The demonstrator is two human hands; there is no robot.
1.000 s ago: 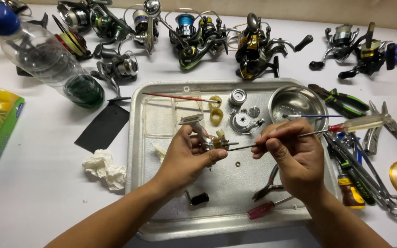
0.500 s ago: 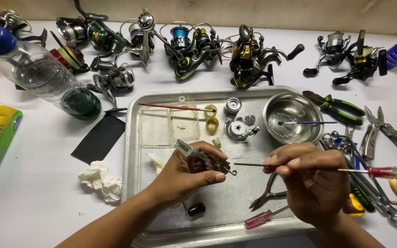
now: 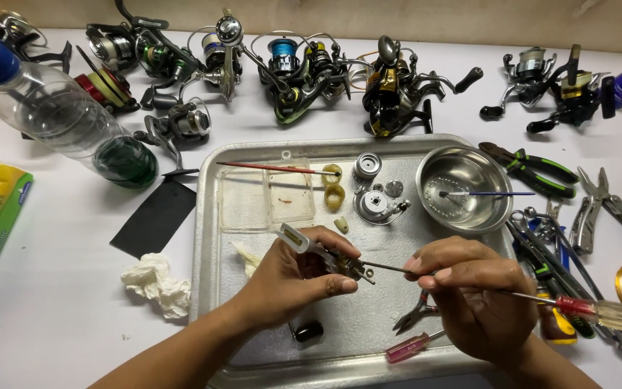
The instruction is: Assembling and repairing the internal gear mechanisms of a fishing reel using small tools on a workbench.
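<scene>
My left hand (image 3: 293, 277) grips a small metal reel part (image 3: 325, 253) with a pale handle end, held over the metal tray (image 3: 206, 238). My right hand (image 3: 469, 292) pinches the shaft of a long screwdriver (image 3: 613, 313) with a red and clear handle. Its thin tip touches the right end of the reel part. Both hands hover above the tray's front half.
On the tray lie a clear plastic box (image 3: 266, 198), a thin red brush (image 3: 275, 168), reel pieces (image 3: 376, 205), a steel bowl (image 3: 463, 189), small pliers (image 3: 415, 317) and a pink-handled tool (image 3: 408, 347). Several fishing reels (image 3: 390, 86) line the back. A plastic bottle (image 3: 66, 119) lies at left, pliers and tools (image 3: 556, 238) at right, crumpled tissue (image 3: 156, 284) at front left.
The view has shifted a little. My right hand slid back along the screwdriver, and its tip now meets the reel part that my left hand has kept holding.
</scene>
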